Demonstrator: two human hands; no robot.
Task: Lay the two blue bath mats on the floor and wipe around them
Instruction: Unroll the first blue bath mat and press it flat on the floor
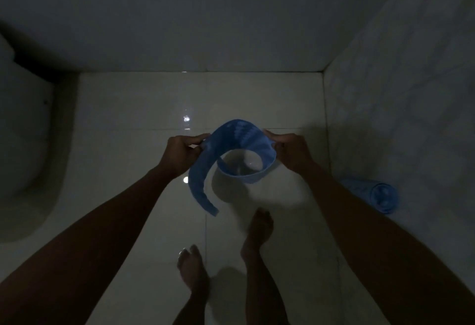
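Blue bath mat (239, 144), curled, held above the tiled floor (128, 124): left hand (180, 152) and right hand (290, 150) fingers pinch its edges. Second mat (377, 196) lies rolled by the wall.

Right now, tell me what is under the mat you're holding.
Under the curled blue mat, held by the left hand and right hand, only glossy white floor tile shows through its loop. The strip of floor its fabric covers is hidden.
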